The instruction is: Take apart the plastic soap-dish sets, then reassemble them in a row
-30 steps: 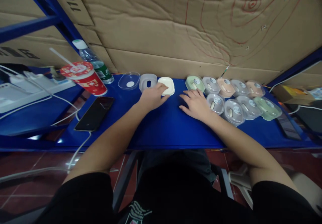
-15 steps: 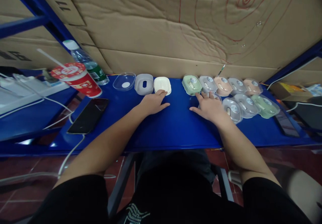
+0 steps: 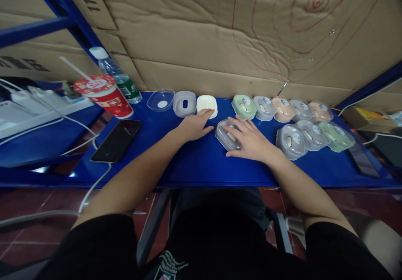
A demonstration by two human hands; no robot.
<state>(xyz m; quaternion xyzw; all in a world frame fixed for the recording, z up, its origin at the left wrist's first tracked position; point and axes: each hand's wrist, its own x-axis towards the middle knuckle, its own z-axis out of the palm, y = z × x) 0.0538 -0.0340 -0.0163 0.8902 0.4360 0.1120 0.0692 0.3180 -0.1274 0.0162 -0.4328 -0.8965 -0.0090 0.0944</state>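
My right hand (image 3: 249,139) lies over a grey lidded soap box (image 3: 223,134) in the middle of the blue table (image 3: 194,162), fingers curled on its lid. My left hand (image 3: 194,127) rests flat on the table, fingertips touching a cream tray (image 3: 206,103). Left of that tray stand a grey insert (image 3: 184,103) and a clear lid (image 3: 160,99). To the right, a row of several pastel closed boxes (image 3: 282,108) runs along the back, with three more boxes (image 3: 310,135) in front of it.
A black phone (image 3: 117,140) on a white cable lies at the left. Behind it stand a red cup with a straw (image 3: 105,95) and a water bottle (image 3: 117,76). A power strip (image 3: 37,104) sits on the left shelf. Cardboard (image 3: 220,32) walls the back.
My right hand went to the front row of boxes and drew one grey box left to the middle of the table. My left hand stayed by the cream tray.
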